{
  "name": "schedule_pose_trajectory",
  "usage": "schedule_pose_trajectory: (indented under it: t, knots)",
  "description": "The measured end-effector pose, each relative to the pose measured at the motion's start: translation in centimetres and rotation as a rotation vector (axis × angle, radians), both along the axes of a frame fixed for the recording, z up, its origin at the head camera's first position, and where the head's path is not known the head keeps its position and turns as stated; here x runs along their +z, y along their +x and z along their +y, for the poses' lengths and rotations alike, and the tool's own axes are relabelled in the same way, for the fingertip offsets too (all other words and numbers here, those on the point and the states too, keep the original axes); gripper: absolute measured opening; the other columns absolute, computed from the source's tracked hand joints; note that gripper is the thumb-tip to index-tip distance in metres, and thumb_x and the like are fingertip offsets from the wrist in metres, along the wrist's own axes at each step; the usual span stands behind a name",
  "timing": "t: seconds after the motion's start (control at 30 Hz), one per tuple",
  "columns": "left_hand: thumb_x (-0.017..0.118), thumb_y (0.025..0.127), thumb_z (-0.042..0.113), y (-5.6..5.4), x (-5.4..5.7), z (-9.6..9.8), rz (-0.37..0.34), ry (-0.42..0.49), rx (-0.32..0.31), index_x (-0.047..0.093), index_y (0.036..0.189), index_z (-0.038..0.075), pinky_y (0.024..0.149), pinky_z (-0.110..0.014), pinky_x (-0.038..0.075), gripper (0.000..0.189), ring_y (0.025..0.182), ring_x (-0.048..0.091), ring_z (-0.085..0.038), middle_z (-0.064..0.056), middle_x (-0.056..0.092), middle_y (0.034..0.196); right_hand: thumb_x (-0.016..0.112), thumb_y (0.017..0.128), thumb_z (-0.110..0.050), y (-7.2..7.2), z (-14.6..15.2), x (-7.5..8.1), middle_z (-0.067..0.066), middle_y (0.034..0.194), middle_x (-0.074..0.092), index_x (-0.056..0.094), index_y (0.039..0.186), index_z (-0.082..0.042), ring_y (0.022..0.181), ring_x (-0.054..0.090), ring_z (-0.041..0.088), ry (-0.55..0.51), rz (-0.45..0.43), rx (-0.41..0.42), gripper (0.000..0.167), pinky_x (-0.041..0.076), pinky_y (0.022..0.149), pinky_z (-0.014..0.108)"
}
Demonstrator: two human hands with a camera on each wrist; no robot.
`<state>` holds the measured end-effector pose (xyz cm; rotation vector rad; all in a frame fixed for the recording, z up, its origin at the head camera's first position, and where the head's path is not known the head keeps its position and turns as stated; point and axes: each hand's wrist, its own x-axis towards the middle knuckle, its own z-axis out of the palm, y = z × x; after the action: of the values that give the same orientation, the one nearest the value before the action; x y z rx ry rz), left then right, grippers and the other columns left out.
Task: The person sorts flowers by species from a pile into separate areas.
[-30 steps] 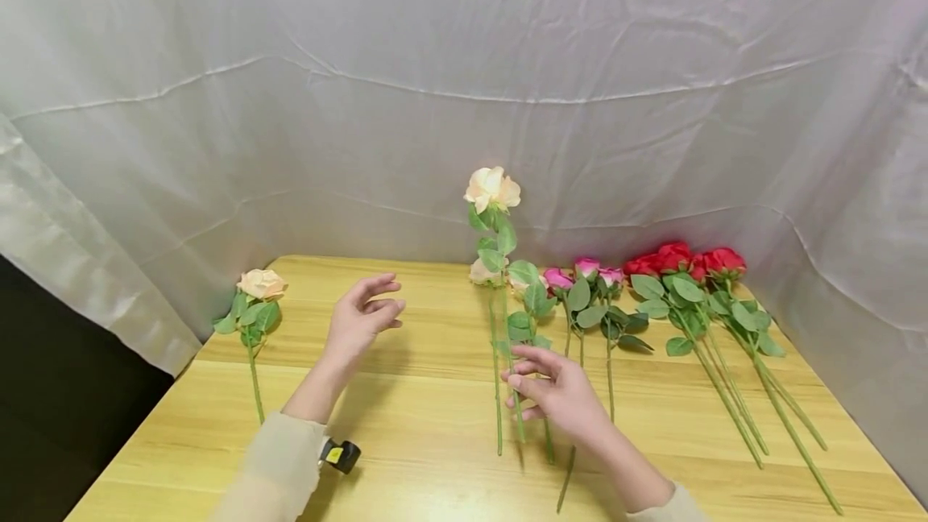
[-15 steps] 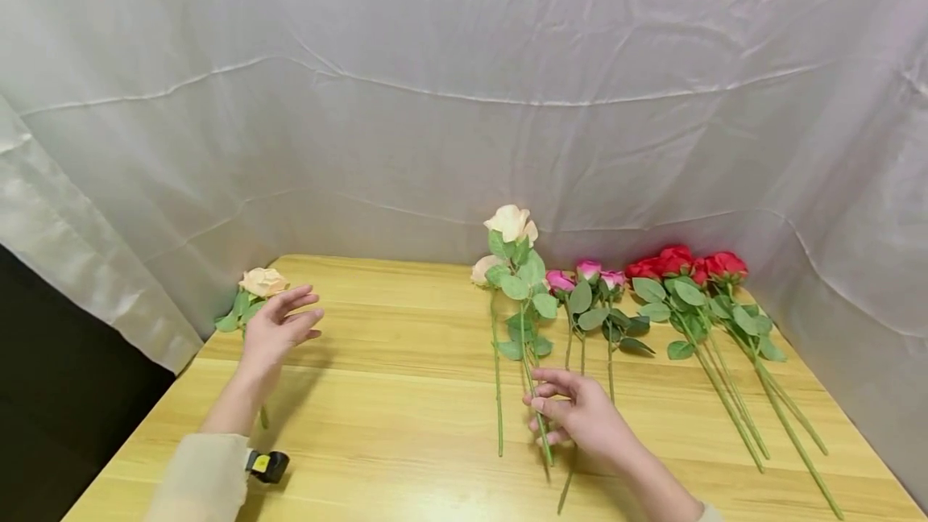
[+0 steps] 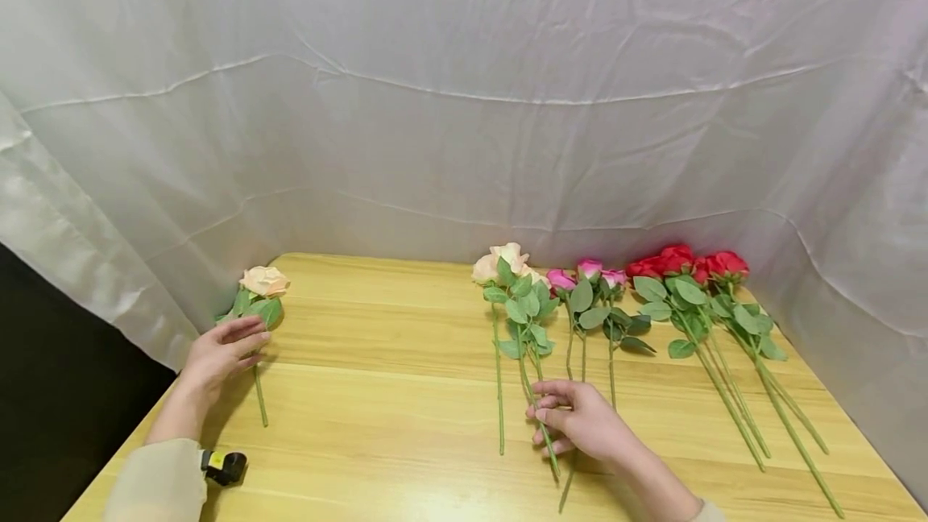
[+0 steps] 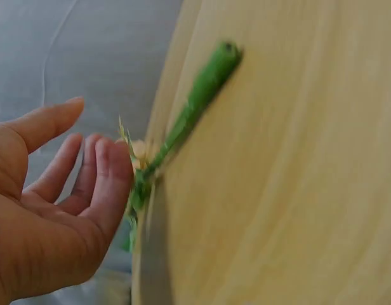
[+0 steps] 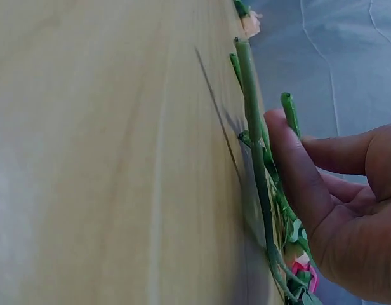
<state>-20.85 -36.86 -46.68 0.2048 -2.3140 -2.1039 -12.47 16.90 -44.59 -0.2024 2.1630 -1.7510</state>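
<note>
At the table's left lies a peach rose [image 3: 264, 281]. My left hand [image 3: 221, 357] hovers at its stem with loosely bent fingers. In the left wrist view the thumb stands apart from the fingers, and the green stem [image 4: 205, 89] lies beyond them, not gripped. My right hand [image 3: 583, 421] pinches the lower stem of a cream rose [image 3: 510, 254] between thumb and fingers. Its stem end [image 5: 289, 111] pokes up past the fingertips in the right wrist view. That flower head overlaps other pale roses, one of them with a straight stem [image 3: 499, 385] on the table.
Several pink roses [image 3: 590, 267] lie just right of the pale ones. Further right, red roses [image 3: 676, 258] spread their stems toward the front right of the wooden table [image 3: 362, 425]. Grey cloth [image 3: 464, 143] hangs behind the table. A small black device [image 3: 226, 467] sits at my left wrist.
My left hand has swung left and lowered to the lone peach rose. With the right hand, the cream rose has come down from raised to beside the other pale roses.
</note>
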Motion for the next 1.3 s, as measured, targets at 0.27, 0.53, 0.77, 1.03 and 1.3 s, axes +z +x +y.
schedule_pose_trajectory:
  t: [0.27,0.53,0.77,1.03,1.3]
  knots:
    - [0.074,0.099,0.017,-0.2,-0.6,-1.0,-0.086,-0.044,0.049,0.03,0.159,-0.008,0.08,-0.014,0.059,0.078,0.083,0.06,0.015,0.033,0.06,0.093,0.063,0.099,0.002,-0.3,0.2,-0.1,0.019,0.114,0.07,0.039,0.148,0.018,0.085,0.074,0.031,0.025,-0.029,0.009,0.057,0.066,0.074,0.044]
    - [0.075,0.093,0.0,-0.7,-1.2,-1.5,-0.113,0.138,0.126,0.045,0.153,-0.002,0.078,-0.013,0.059,0.067,0.081,0.064,0.011,0.028,0.065,0.087,0.066,0.098,0.001,-0.4,0.2,-0.1,0.018,0.115,0.071,0.04,0.148,0.018,0.087,0.075,0.031,0.027,-0.021,0.031,0.058,0.066,0.075,0.039]
    - [0.077,0.092,0.0,-0.4,-1.3,-1.6,-0.122,0.125,0.11,0.04,0.152,-0.008,0.074,-0.013,0.059,0.071,0.079,0.067,0.009,0.026,0.066,0.085,0.068,0.097,-0.001,-0.4,0.3,-0.5,0.02,0.121,0.07,0.041,0.147,0.018,0.093,0.075,0.031,-0.007,-0.027,0.028,0.06,0.066,0.077,0.037]
    - [0.074,0.09,-0.005,-0.7,-0.7,-1.1,-0.107,0.006,0.112,0.034,0.152,-0.015,0.072,-0.012,0.058,0.075,0.077,0.064,0.01,0.025,0.064,0.085,0.066,0.1,-0.003,-0.3,0.2,-0.6,0.031,0.134,0.062,0.039,0.147,0.02,0.103,0.074,0.033,-0.028,-0.01,0.041,0.06,0.065,0.084,0.039]
    - [0.073,0.091,0.001,-1.0,-0.8,-1.3,-0.158,-0.076,0.128,0.041,0.15,-0.011,0.069,-0.009,0.054,0.068,0.074,0.06,0.012,0.028,0.06,0.085,0.065,0.102,-0.008,-0.3,0.2,-0.5,0.031,0.135,0.062,0.042,0.146,0.021,0.106,0.073,0.033,-0.017,-0.001,0.034,0.057,0.065,0.085,0.038]
